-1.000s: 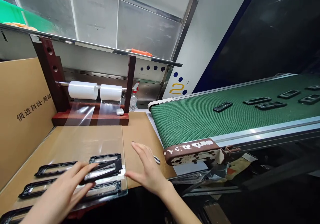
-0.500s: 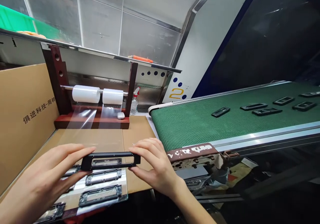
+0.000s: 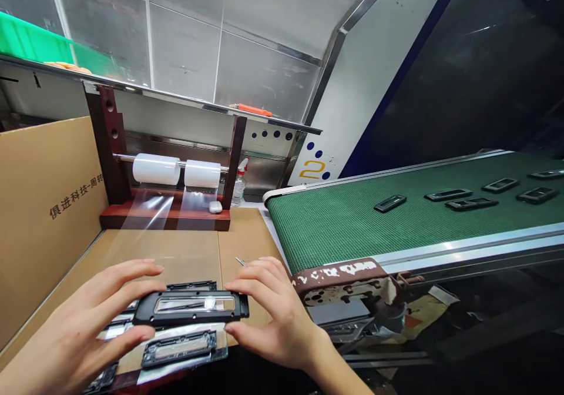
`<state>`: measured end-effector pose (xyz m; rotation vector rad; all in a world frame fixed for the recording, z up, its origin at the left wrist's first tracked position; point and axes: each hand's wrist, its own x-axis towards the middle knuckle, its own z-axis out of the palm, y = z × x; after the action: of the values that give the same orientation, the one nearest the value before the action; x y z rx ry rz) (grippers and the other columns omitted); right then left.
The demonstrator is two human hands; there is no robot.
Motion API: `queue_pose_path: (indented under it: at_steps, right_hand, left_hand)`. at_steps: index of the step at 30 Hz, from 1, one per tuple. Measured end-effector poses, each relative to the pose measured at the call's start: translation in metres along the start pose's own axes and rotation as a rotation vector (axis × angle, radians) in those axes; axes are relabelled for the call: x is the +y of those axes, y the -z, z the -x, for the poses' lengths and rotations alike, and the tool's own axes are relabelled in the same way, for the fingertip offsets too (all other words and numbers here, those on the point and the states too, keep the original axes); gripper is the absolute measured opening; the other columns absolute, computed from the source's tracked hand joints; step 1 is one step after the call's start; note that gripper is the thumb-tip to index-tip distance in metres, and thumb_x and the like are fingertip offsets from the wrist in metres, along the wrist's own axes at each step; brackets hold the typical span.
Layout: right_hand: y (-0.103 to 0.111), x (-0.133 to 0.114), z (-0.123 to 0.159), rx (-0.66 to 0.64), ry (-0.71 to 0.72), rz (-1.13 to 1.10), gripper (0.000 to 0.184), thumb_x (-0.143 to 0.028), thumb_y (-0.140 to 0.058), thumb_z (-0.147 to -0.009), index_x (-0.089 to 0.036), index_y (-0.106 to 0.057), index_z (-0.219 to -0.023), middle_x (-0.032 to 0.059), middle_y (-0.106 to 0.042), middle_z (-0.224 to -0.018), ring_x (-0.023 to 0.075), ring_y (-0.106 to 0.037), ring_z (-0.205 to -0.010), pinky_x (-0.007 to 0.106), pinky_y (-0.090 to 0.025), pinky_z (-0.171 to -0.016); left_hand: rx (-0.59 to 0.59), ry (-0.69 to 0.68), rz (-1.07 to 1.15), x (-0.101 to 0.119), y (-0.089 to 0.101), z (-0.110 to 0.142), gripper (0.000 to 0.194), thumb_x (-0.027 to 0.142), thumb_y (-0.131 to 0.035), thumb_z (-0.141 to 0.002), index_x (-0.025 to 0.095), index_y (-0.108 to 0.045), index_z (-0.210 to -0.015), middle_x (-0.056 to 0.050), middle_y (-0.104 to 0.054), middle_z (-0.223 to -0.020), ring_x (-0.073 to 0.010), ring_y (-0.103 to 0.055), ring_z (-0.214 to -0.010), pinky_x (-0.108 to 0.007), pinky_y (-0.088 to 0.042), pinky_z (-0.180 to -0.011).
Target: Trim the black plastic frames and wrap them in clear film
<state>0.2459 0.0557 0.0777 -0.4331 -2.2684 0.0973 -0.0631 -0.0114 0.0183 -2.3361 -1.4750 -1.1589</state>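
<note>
A long black plastic frame [image 3: 191,307] with a shiny window is held level between my two hands, just above the cardboard work surface [image 3: 176,254]. My left hand [image 3: 83,330] pinches its left end with fingers and thumb. My right hand [image 3: 275,310] grips its right end the same way. Below it lie several similar black frames [image 3: 178,348] under clear film at the near edge of the cardboard.
A dark red stand with two white film rolls [image 3: 176,171] sits at the back of the cardboard. A cardboard wall [image 3: 48,207] stands on the left. To the right runs a green conveyor belt [image 3: 352,224] carrying several black frames [image 3: 390,203].
A second ago my hands were low over the frames on the film. They picked one frame up by its ends, and it has since tilted flatter, showing its window.
</note>
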Motion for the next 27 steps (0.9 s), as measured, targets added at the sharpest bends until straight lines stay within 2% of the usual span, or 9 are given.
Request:
queue_pose_path:
  at_steps: [5,10,13,18,22,27]
  right_hand:
    - [-0.001,-0.001,0.007,-0.037,-0.004,0.004,0.035,-0.037,-0.075,-0.085,-0.020,-0.064,-0.114,0.0062,-0.072,-0.102,0.0214,-0.067,-0.096,0.040,-0.048,-0.095]
    - [-0.002,-0.002,0.009,-0.022,0.023,0.012,0.038,-0.036,-0.076,-0.085,-0.019,-0.063,-0.116,0.0062,-0.072,-0.102,0.0211,-0.067,-0.096,0.039,-0.048,-0.095]
    - [-0.002,-0.002,0.011,-0.024,0.032,0.013,0.038,-0.036,-0.075,-0.085,-0.018,-0.063,-0.117,0.0062,-0.073,-0.101,0.0211,-0.067,-0.096,0.040,-0.047,-0.097]
    - [-0.004,-0.003,0.013,-0.020,0.030,0.017,0.040,-0.036,-0.076,-0.084,-0.020,-0.062,-0.118,0.0051,-0.073,-0.101,0.0205,-0.068,-0.097,0.038,-0.048,-0.097]
    - [-0.003,-0.004,0.013,-0.001,0.034,0.019,0.040,-0.035,-0.077,-0.083,-0.019,-0.062,-0.117,0.0049,-0.074,-0.100,0.0200,-0.068,-0.096,0.037,-0.048,-0.095]
    - [0.000,-0.010,0.015,-0.001,0.031,0.016,0.036,-0.036,-0.074,-0.086,-0.020,-0.062,-0.116,0.0052,-0.074,-0.100,0.0205,-0.069,-0.095,0.037,-0.050,-0.093]
  left_hand:
    - [0.018,0.053,0.052,0.007,-0.007,0.007,0.037,0.060,-0.050,-0.094,0.043,-0.059,-0.125,0.006,-0.059,-0.136,-0.0176,-0.057,-0.124,-0.020,-0.031,-0.112]
    - [-0.008,0.065,0.050,0.005,-0.009,0.013,0.037,0.059,-0.047,-0.095,0.043,-0.056,-0.128,0.005,-0.056,-0.138,-0.0189,-0.054,-0.128,-0.024,-0.030,-0.114]
    - [-0.027,0.045,0.021,0.001,-0.007,0.017,0.038,0.058,-0.048,-0.095,0.042,-0.055,-0.130,0.004,-0.055,-0.140,-0.0203,-0.054,-0.130,-0.027,-0.031,-0.115]
    - [-0.039,-0.011,-0.052,0.000,-0.004,0.021,0.042,0.055,-0.057,-0.091,0.040,-0.057,-0.130,0.000,-0.059,-0.138,-0.0250,-0.060,-0.124,-0.032,-0.043,-0.109]
    - [-0.016,0.028,-0.014,0.001,-0.002,0.021,0.040,0.052,-0.058,-0.090,0.041,-0.058,-0.129,-0.001,-0.061,-0.136,-0.0268,-0.060,-0.124,-0.038,-0.041,-0.112]
    - [-0.086,-0.071,-0.079,-0.004,-0.001,0.029,0.051,0.044,-0.064,-0.088,0.041,-0.054,-0.138,-0.002,-0.059,-0.142,-0.0299,-0.061,-0.126,-0.041,-0.048,-0.108]
